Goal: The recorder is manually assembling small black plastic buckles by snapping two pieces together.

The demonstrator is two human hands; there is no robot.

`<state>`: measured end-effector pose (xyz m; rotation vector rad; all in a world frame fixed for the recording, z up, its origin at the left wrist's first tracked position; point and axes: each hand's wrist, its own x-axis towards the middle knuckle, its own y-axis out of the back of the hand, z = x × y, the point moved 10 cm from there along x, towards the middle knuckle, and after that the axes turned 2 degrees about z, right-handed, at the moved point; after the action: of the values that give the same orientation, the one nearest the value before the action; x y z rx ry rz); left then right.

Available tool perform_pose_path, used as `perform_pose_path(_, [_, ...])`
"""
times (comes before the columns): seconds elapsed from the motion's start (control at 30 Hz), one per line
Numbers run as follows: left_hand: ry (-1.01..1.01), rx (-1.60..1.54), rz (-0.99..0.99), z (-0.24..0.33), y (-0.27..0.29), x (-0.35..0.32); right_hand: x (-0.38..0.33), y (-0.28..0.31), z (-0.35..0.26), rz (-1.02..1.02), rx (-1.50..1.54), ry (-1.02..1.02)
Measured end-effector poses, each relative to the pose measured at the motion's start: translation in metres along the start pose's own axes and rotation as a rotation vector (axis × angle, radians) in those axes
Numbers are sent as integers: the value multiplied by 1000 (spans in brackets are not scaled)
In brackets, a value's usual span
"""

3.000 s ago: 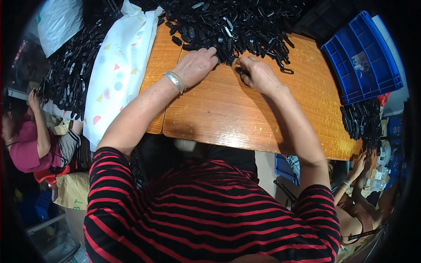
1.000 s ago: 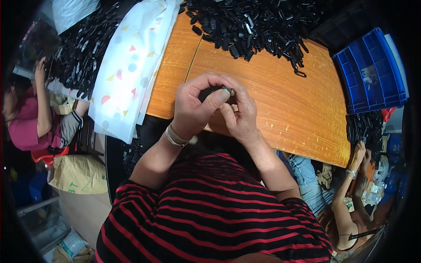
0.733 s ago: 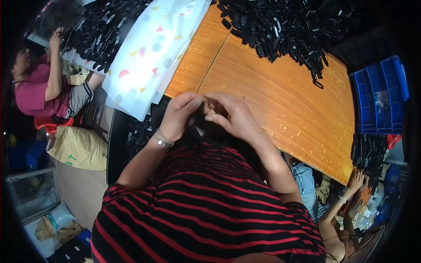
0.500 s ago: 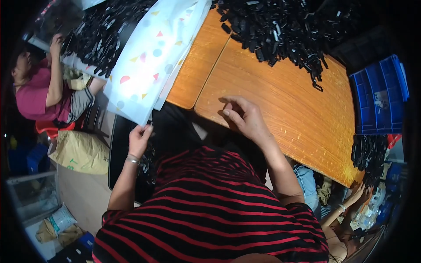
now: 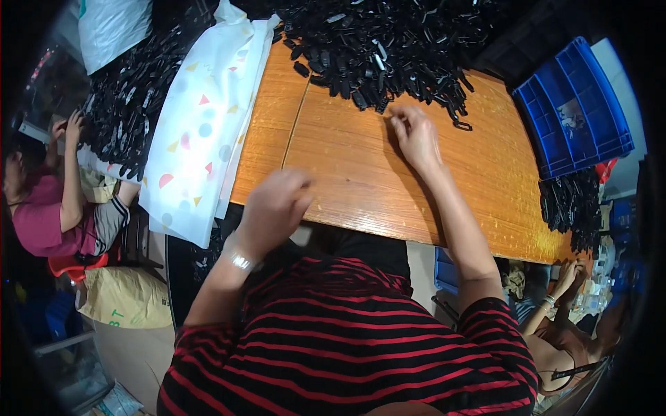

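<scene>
1. Wood-grain tabletop (image 5: 374,173) spreads before us, its orange-brown surface smooth, with pale scuffs toward the near right edge and a straight seam on the left.
2. At its far side lies our pile of black plastic pieces (image 5: 388,52): mostly slim, oblong, hard-looking and glossy. A few are pale, and an open, frame-like piece (image 5: 462,125) lies at the pile's near right fringe.
3. Our right hand (image 5: 419,139) is over the wood just short of the pile, fingers curled, thumb and forefinger close together; we cannot tell whether anything is between them.
4. Our left hand (image 5: 272,208), well apart from the right, is blurred above the table's near edge, fingers bent; whether it holds anything we cannot tell.
5. For work at this fringe, we judge a light thumb-and-forefinger pinch best, on one loose piece at a time, since the tangled shapes may hook each other and drag neighbours along.
6. Keeping our wrist low and the bare wood between our hands uncluttered should help us see each piece's shape.
7. Left of us, a white plastic sheet (image 5: 201,125) printed with coloured triangles and discs looks thin and slick; we would keep our left forearm off its loose corner.
</scene>
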<state>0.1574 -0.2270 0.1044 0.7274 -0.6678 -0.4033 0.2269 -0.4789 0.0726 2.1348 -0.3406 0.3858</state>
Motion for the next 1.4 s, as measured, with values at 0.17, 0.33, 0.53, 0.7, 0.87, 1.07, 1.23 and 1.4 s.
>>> perform_pose_path(0.17, [-145,98,105,-12,-54,121,35,-4,-4,100,-207,51])
perform_pose_path(0.33, [-176,234,84,-32,-94,150,20,-27,-18,40,-149,114])
perform_pose_path(0.53, [-182,182,36,-19,-79,111,2,-3,-16,10,108,230])
perform_pose_path(0.7, [-99,117,181,-29,-64,99,46,14,15,128,-167,148])
perform_pose_path(0.87, [-121,190,171,-32,-71,99,64,-20,12,-136,-352,115])
perform_pose_path(1.07, [-91,77,170,-39,-67,91,27,-10,-9,-134,-342,291])
perform_pose_path(1.23, [-65,32,144,-36,-65,84,0,17,-10,50,-276,341])
perform_pose_path(1.4, [-17,-65,164,-36,-58,74,-12,32,-7,67,-191,148])
